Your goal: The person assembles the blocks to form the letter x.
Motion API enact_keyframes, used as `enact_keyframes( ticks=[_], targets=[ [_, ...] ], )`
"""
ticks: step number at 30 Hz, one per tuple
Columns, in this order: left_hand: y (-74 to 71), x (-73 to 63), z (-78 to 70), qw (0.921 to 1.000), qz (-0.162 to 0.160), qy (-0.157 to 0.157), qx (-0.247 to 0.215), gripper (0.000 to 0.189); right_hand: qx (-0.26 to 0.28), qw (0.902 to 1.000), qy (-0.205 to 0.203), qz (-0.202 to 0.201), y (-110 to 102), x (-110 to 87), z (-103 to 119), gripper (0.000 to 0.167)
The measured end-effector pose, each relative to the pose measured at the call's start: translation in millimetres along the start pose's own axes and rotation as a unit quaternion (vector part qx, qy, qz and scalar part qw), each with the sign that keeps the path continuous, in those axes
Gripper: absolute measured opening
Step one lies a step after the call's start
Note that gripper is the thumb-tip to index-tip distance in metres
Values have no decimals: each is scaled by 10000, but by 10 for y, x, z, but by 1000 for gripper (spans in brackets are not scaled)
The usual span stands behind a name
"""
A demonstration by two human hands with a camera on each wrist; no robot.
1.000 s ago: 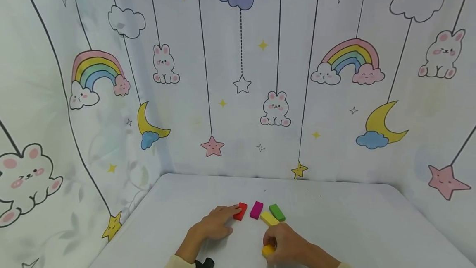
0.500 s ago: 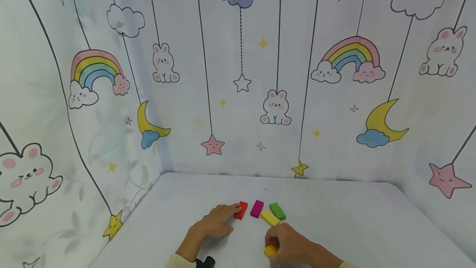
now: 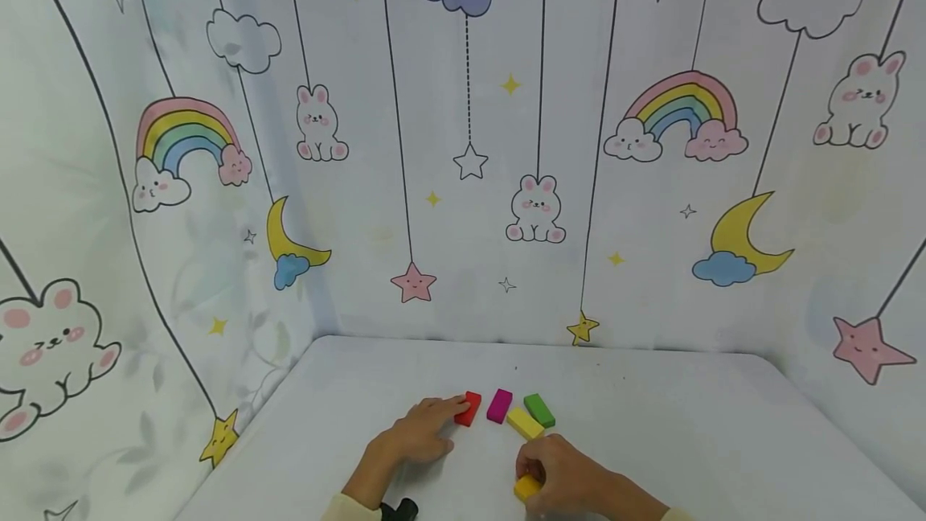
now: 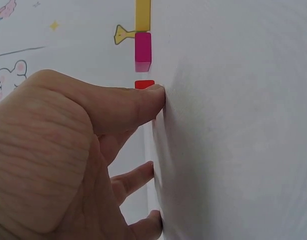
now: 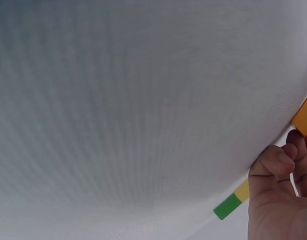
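Clock directions follow the head view. The right hand (image 3: 564,477) has its fingers and thumb curled, gripping an orange-yellow block (image 3: 527,489) that shows between 8 and 9 o'clock from the middle of the hand. In the right wrist view, this block sits by the fingertips at the frame's edge, only partly seen.

The left hand (image 3: 427,432) lies with its fingers spread and mostly extended, fingertips touching the red block (image 3: 470,409) at its 2 o'clock. The left wrist view shows the thumb covering most of that block.

Just beside the right hand, at its 11 o'clock, a pale yellow block (image 3: 525,423) lies on a slant. The green block (image 3: 539,411) is at the pale yellow one's 2 o'clock, very close; whether they touch I cannot tell. The magenta block (image 3: 499,406) lies at the pale yellow block's 10 o'clock and the red block's 3 o'clock, apart from the red.

A cream sleeve (image 3: 350,509) and a black object (image 3: 400,510) are near 7 o'clock from the left hand. All the loose blocks rest on a white table (image 3: 651,424); beyond it, at 12 o'clock, hangs a white cloth (image 3: 470,248) printed with cartoon figures.
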State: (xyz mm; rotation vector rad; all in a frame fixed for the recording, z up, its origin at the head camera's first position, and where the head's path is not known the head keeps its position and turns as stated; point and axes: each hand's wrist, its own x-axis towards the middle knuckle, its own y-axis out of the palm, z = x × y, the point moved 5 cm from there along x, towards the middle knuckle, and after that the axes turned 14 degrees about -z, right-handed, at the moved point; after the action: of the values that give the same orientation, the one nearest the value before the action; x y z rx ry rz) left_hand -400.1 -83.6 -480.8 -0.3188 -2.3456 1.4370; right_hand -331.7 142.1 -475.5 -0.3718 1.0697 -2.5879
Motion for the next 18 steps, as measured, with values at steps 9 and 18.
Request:
enact_keyframes(
  ticks=[9, 18],
  targets=[
    [7, 5, 11, 9999, -26, -91, -34, 62, 202, 9988, -435, 51, -8, 9, -3, 26],
    [8, 5, 23, 9999, -18, -108, -58, 63, -20, 9990, -433, 61, -3, 0, -12, 22]
  ],
)
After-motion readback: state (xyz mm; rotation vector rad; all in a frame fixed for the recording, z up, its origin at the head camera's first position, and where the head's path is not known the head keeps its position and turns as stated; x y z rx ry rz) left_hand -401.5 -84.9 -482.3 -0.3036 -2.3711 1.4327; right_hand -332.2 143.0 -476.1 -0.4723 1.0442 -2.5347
